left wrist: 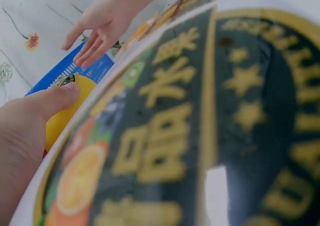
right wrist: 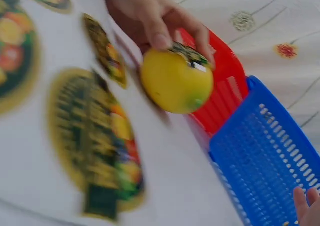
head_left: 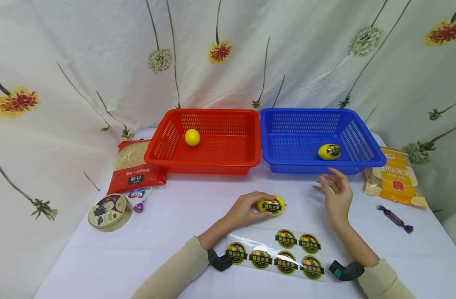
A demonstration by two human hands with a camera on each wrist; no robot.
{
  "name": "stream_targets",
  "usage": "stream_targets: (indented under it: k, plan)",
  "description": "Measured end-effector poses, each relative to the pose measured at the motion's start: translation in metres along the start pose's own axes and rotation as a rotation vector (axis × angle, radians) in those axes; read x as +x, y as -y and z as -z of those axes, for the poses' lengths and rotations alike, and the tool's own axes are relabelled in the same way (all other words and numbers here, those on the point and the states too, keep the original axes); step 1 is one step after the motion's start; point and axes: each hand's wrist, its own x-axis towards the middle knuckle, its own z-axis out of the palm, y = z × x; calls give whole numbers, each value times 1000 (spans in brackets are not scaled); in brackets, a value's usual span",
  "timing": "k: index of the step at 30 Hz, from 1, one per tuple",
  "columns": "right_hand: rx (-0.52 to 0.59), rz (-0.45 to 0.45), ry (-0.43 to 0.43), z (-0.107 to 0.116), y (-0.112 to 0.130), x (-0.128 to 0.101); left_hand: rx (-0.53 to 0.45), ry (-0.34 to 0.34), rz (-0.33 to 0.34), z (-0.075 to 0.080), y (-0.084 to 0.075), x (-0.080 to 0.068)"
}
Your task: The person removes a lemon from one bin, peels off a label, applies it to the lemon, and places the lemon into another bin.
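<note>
Left hand: on the table, fingers curled over a lemon; thumb on the near side, fingertips on top by its sticker. Right wrist view confirms the grip.
Lemon: rests on the table, centre, just at 12 o'clock of the sheet; dark round label faces the camera.
Right hand: lifted off the table, at 3 o'clock of the lemon, well apart from it; fingers loosely spread, holds nothing. Just short of the blue basket's near rim.
Hands: apart, lemon nearer the left one.
Sheet: clear backing with six round stickers, flat between the two forearms.
Red basket: at 11 o'clock of the lemon; one bare yellow fruit in its far left part.
Blue basket: at 1 o'clock, touching the red one side by side; one labelled fruit in its near right part.
Left edge: red bag, round tin, small sweets between them.
Right edge: orange bag; purple candy at 6 o'clock of it.
Backdrop: flowered cloth.
</note>
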Motion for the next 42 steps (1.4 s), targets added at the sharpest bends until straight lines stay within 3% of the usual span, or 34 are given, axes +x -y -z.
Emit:
stream_targets:
  k: [2, 4, 9, 12, 15, 20, 24, 27, 31, 37, 42]
  plan:
    - [58, -29, -136, 4, 5, 11, -23, 6, -1, 0, 0, 1]
    - [104, -62, -208, 7, 10, 21, -37, 26, 5, 0, 1, 1]
    - [258, -167, -332, 10, 16, 41, -31, 110, 36, 10, -3, 7]
    - [314, -205, -367, 9, 15, 46, -47, 139, 34, 24, -12, 22]
    - [315, -205, -379, 11, 15, 50, -90, 99, 8, 41, -29, 64]
    - [277, -180, -376, 13, 13, 51, -97, -74, 16, 60, -51, 162]
    - [220, -168, -353, 13, 11, 51, -29, -155, 93, 46, -44, 233]
    - [164, -162, -330, 14, 9, 49, 46, -170, 163, 24, -30, 270]
    - [109, -153, -313, 13, 4, 48, 134, -109, 266, -3, -8, 287]
    - [29, -126, -297, 12, 1, 47, 174, 9, 441, -28, 15, 288]
    - [4, -96, -302, 16, 3, 51, 200, 130, 524, -40, 24, 288]
